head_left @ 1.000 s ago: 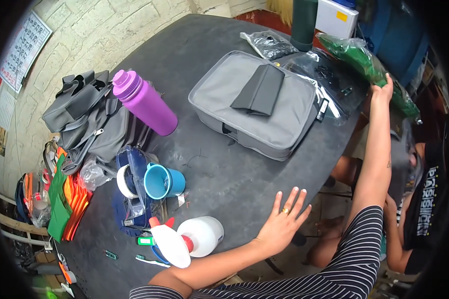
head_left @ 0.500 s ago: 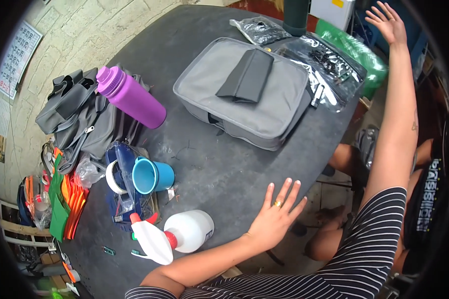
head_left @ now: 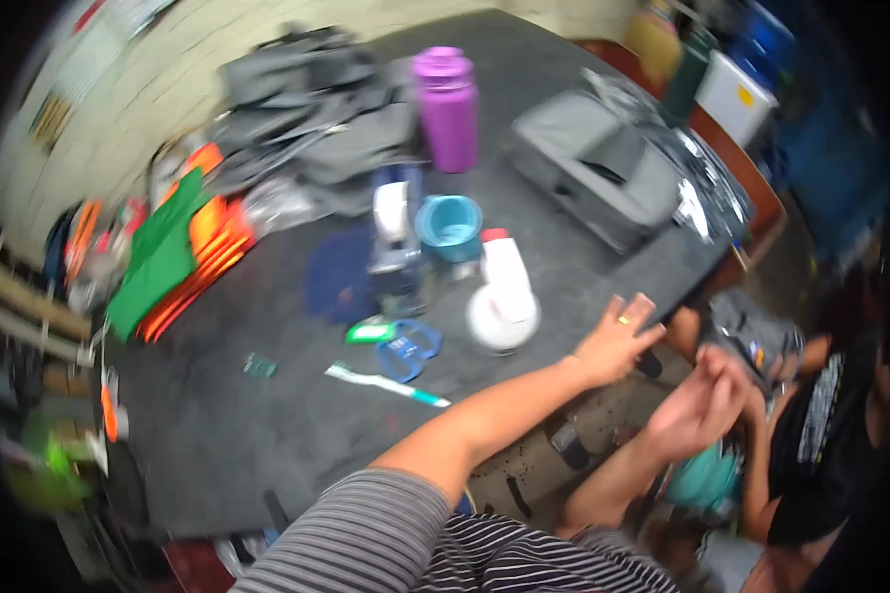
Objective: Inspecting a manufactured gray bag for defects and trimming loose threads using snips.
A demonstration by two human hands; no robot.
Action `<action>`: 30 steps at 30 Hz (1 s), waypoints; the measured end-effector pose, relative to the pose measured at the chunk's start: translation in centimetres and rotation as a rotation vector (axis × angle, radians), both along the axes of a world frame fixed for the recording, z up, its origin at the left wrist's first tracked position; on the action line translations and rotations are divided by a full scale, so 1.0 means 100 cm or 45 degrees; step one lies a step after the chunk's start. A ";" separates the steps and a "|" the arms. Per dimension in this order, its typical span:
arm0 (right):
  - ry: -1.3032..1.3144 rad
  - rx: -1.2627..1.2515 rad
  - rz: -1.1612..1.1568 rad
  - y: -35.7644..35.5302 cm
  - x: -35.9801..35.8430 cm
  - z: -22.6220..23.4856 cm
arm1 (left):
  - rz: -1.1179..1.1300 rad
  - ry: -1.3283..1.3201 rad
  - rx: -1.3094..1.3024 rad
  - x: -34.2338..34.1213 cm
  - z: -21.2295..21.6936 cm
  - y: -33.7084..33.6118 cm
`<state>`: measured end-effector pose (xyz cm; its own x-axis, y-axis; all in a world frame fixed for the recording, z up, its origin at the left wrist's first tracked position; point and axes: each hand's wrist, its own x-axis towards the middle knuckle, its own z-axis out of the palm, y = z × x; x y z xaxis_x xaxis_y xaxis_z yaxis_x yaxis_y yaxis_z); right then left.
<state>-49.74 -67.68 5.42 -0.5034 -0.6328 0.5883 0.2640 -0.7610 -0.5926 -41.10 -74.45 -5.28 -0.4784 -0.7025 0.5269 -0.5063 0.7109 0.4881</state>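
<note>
The picture is blurred by motion. My left hand [head_left: 618, 341] reaches past the table's right edge with its fingers spread and nothing in it. Nearest to it on the table is a white spray bottle [head_left: 504, 318] with a red-tipped head. My right hand [head_left: 700, 403] is off the table, just below and right of the left. Its fingers look bent together, but they are smeared, and whether anything is in them does not show. A grey fabric bag [head_left: 564, 148] lies farther back with a dark folded piece [head_left: 618, 150] on top. A teal cup [head_left: 450, 242] stands behind the spray bottle.
A purple bottle [head_left: 450, 124] stands beside piled grey bags [head_left: 311, 109]. Orange and green fabric pieces [head_left: 158, 262] lie at left. Blue scissor-like handles [head_left: 405, 351] and a slim white-and-teal tool [head_left: 381, 381] lie in front. A seated person [head_left: 821, 425] is close at right.
My view has swung, so the table's things sit differently in the picture. My right hand has come down from raised and spread to low beside my left. My left hand stays open.
</note>
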 end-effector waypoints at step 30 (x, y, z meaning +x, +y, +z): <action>2.201 0.277 0.429 0.204 0.318 -0.071 | 1.805 -0.002 -0.143 0.612 0.098 0.303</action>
<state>-17.96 -47.30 -1.67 0.6972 -0.6997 0.1561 -0.5983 -0.6878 -0.4111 20.08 -44.15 4.49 0.5832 -0.5352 0.6111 -0.8117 -0.3561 0.4629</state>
